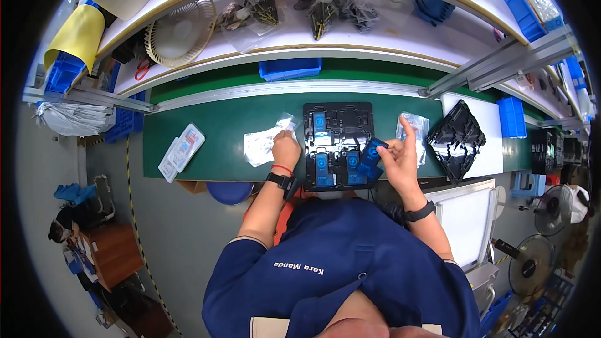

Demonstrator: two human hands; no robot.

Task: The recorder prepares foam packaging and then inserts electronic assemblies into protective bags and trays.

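A black moulded tray (pixel 341 114) lies in front of me on the green bench, with several dark blue rectangular packs, one of them a pack (pixel 322 172) at its near left, set in its compartments. My right hand (pixel 400 159) pinches another dark blue pack (pixel 370 158) at the tray's right edge, tilted, with one finger stretched up. Left of the tray, my left hand (pixel 286 150) is closed, its fingers curled over a pile of clear plastic bags (pixel 260 145). What its fingertips grip is partly hidden, but a bag's edge shows beside them.
More clear bags (pixel 421 134) lie right of the tray, next to a tilted black tray (pixel 456 141). White-and-red packages (pixel 181 150) are at the bench's left. A blue bin (pixel 512 117) stands far right. A loaded shelf (pixel 275 40) overhangs the bench's back.
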